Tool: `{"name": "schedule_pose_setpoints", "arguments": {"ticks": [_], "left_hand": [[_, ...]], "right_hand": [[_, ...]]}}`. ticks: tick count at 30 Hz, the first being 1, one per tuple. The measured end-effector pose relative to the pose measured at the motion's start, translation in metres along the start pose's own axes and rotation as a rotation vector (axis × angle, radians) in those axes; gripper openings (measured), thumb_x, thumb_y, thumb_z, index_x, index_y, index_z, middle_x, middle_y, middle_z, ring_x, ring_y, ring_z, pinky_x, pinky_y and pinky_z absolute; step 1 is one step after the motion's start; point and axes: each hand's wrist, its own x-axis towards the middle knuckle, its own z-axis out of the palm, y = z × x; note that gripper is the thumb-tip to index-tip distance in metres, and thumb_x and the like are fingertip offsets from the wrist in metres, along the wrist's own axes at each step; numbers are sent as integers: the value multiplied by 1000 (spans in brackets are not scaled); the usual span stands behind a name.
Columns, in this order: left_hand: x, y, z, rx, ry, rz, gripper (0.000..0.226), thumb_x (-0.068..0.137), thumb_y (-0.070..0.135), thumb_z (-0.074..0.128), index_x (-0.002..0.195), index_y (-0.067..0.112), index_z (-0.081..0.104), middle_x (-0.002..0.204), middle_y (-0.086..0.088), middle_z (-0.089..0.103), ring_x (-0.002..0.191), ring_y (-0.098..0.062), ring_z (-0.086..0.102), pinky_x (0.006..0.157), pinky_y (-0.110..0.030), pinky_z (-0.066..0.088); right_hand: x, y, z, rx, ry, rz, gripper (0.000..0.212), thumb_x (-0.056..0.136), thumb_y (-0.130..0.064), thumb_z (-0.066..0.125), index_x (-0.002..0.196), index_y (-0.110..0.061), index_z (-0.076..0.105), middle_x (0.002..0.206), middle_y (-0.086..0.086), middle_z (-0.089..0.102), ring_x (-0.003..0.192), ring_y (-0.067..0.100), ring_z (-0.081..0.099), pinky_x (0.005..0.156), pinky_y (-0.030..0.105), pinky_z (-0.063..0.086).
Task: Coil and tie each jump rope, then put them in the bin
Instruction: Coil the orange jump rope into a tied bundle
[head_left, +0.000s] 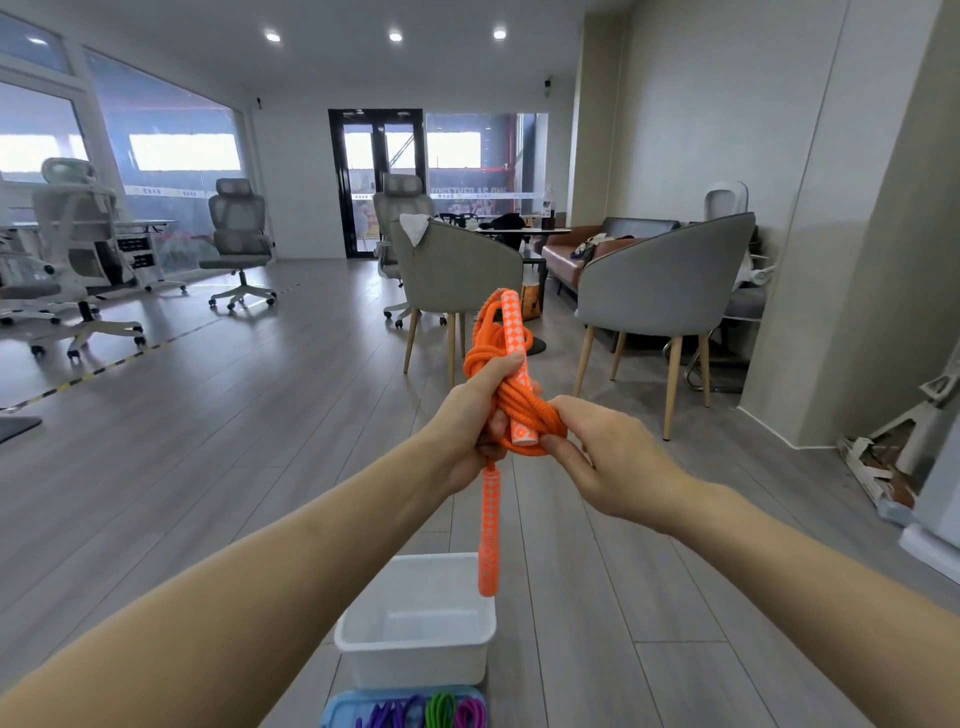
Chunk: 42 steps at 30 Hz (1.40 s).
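Note:
An orange jump rope (511, 387) is bundled in coils at chest height in front of me. My left hand (470, 426) grips the coils and one patterned handle that stands upright. The second handle (489, 530) hangs straight down below that hand. My right hand (597, 452) pinches a loop of the rope at the bundle's lower right side. A white plastic bin (415, 623) sits on the floor directly below, with nothing visible inside.
A blue tray (337, 709) at the bottom edge holds purple and green ropes (441, 712). Grey armchairs (660, 291) and a table stand ahead to the right, office chairs (239, 234) to the left. Grey wood floor lies around the bin.

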Motion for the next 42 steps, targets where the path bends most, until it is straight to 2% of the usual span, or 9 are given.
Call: {"name": "schedule_pose_setpoints", "arguments": {"ticks": [6,9,12,15,19,25,32,37,42], "left_hand": [[4,-12,-1,68,-6,41,45,92,48,66,59,22,52,51,-1,41,48,-12,32,47,-24,23],[4,-22,-4,184,9,139,39,94,46,66,68,19,58,54,1,53,50,-13,45,52,-23,36],[1,-30,-8,249,4,182,34,94,45,68,91,11,72,80,-6,73,69,-20,62,68,-28,47],[-4,-40,-4,386,-48,205,28,97,35,68,98,8,74,83,1,76,67,-6,69,62,-16,50],[-3,-54,-1,503,-57,229,26,95,37,72,97,12,76,90,-4,79,83,-16,75,81,-30,60],[-2,-60,-4,560,-27,213,35,91,48,72,96,14,74,87,-2,78,79,-13,75,78,-29,59],[-2,-66,-2,515,-6,219,39,89,54,70,96,16,75,88,-5,78,81,-18,75,84,-36,61],[-5,-63,0,445,-14,215,43,91,52,68,98,10,74,87,-10,76,76,-23,73,71,-28,58],[-6,-57,3,349,-58,206,43,94,50,65,88,8,67,68,-5,63,54,-10,57,55,-21,47]], "right_hand": [[0,13,-7,-168,-4,112,31,98,-52,50,116,-30,61,93,-9,64,85,13,62,72,37,53],[-4,15,-5,170,-79,257,38,96,-32,68,131,-34,53,114,-18,63,106,1,59,84,24,48],[0,4,-5,537,34,363,51,98,-11,58,142,-32,45,127,-12,61,117,5,59,94,30,52],[12,-5,-12,700,276,434,50,102,-31,61,146,-38,39,124,-6,64,109,10,65,87,34,57],[15,-1,-15,646,307,476,51,101,-36,63,149,-35,44,117,-3,64,102,13,67,76,27,55],[10,-1,-12,572,259,408,20,104,-25,59,121,-35,60,109,-13,65,102,10,64,77,27,55],[3,-5,-12,550,249,383,22,102,-24,61,122,-34,56,107,-9,66,84,8,70,74,27,60],[-1,-6,-5,568,211,390,17,99,-24,67,110,-35,59,106,-6,69,81,11,72,73,32,60],[-3,-7,2,634,240,360,11,101,-10,62,103,-19,68,104,0,70,88,15,72,69,31,63]]}}
